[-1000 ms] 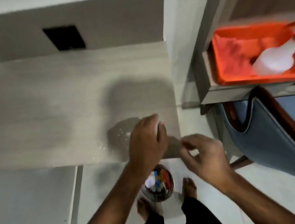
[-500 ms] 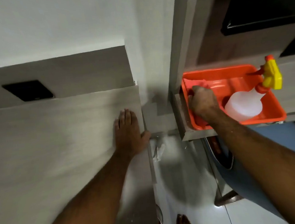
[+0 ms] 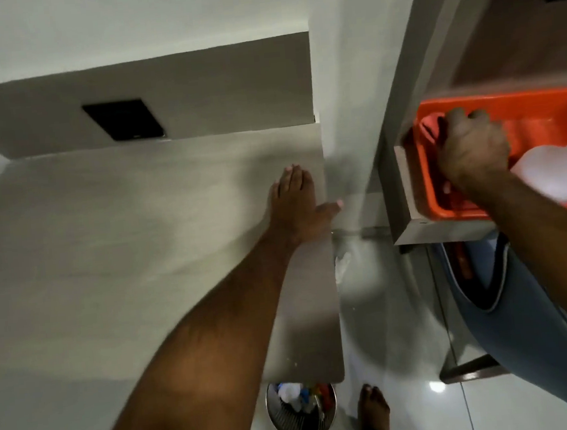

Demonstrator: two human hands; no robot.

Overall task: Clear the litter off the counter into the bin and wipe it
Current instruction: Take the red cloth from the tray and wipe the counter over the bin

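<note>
The tabletop [image 3: 123,235] fills the left of the view, a pale grey wood-grain surface, bare except for the left hand [image 3: 297,206], which lies flat on it near its right edge, palm down, fingers together and straight, the thumb spread out over that edge. A few pale specks sit near the tabletop's near right corner. To the right, across a gap of floor [image 3: 387,325], a shelf [image 3: 448,231] carries one orange tray [image 3: 540,113]. The right hand [image 3: 471,147] is inside the tray at its left end, curled shut on a reddish cloth [image 3: 430,128] that shows just past the knuckles. One white bottle [image 3: 556,173] lies in the tray just right of that hand, touching the wrist; its top is out of view. One round metal bin [image 3: 301,415] stands on the floor under the tabletop's near corner, partly hidden by it, well apart from both hands, below the left forearm. In the bin lies the litter [image 3: 303,395]: white, blue and red scraps, too small to count. One bare foot [image 3: 373,409] stands just right of the bin. A small pale scrap [image 3: 343,264] lies on the floor beside the tabletop's right edge. One black panel [image 3: 123,120] is set in the wall behind.
</note>
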